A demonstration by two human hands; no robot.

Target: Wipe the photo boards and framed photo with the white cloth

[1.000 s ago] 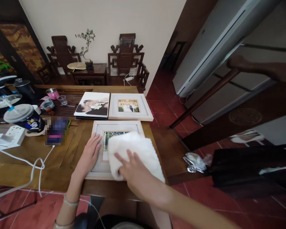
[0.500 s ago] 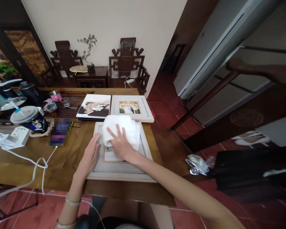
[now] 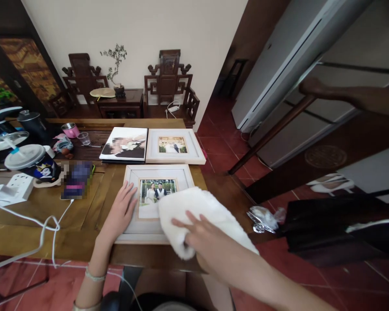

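Note:
A pale picture frame [image 3: 142, 238] lies flat on the wooden table, holding a photo [image 3: 152, 194] of two people outdoors. My left hand [image 3: 121, 211] rests on the frame's left side with its fingers stretched out. In my right hand [image 3: 207, 242] is a white fluffy towel [image 3: 204, 203], partly bunched and partly hanging out to the right. The towel covers the frame's lower right part and reaches past the table's edge. Some right-hand fingers are hidden in the towel's folds.
Behind the frame lie a second framed photo [image 3: 194, 149] and a photo album or panel [image 3: 116, 152]. To the left are a phone [image 3: 78, 181], a lidded cup [image 3: 29, 160], a power strip [image 3: 19, 188] and white cables [image 3: 45, 224]. A wooden chair [image 3: 294, 160] stands at right.
My right hand has slid the towel from the frame's middle toward the lower right, uncovering the photo. The towel has spread out. My left hand stays on the frame's left side.

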